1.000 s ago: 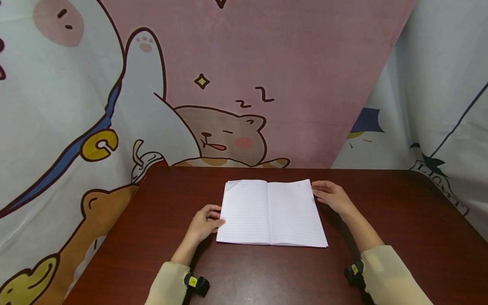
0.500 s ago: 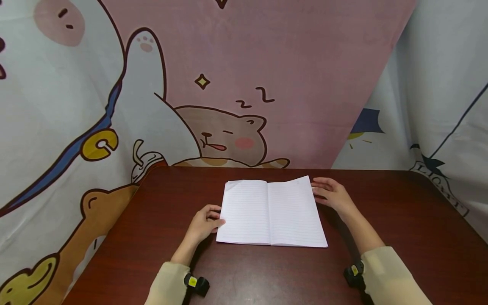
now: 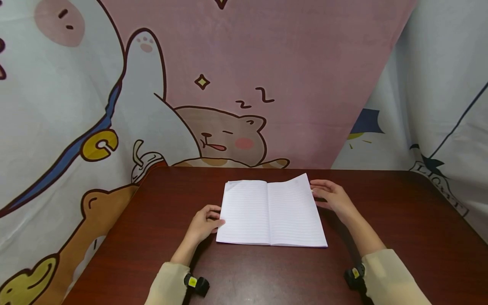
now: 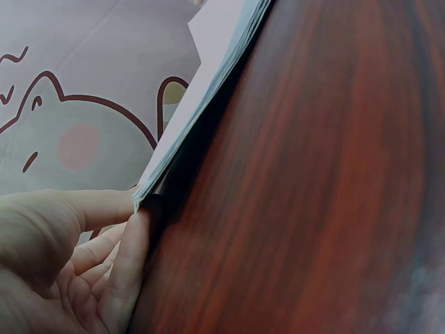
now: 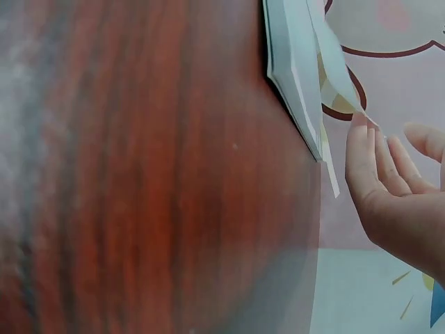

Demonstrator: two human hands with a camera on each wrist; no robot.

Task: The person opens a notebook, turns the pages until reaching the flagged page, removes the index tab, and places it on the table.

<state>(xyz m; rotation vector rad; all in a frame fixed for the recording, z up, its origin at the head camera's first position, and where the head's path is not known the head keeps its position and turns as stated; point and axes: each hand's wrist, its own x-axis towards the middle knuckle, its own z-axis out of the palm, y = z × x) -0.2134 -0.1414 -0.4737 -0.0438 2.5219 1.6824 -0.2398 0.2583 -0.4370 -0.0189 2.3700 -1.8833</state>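
Note:
An open notebook (image 3: 244,212) with blank ruled pages lies on the brown table. At its left edge my left hand (image 3: 203,224) pinches the pages, thumb on top and fingers underneath; the left wrist view shows the page edges (image 4: 201,118) between them. Beside the right edge is my right hand (image 3: 335,199), its fingers extended. In the right wrist view, a lifted page (image 5: 337,69) touches the fingertips (image 5: 359,125), while another digit stands apart. The far right corner of the right-hand page rises in the head view.
The dark wooden table (image 3: 259,279) extends around the notebook. A cartoon-printed curtain (image 3: 297,84) hangs behind its far edge, with more white cloth at both sides. Each wrist wears a small black camera (image 3: 197,284).
The far right corner of the right-hand page has risen and shifted slightly left. My right hand has moved slightly with it. My left hand has stayed in place.

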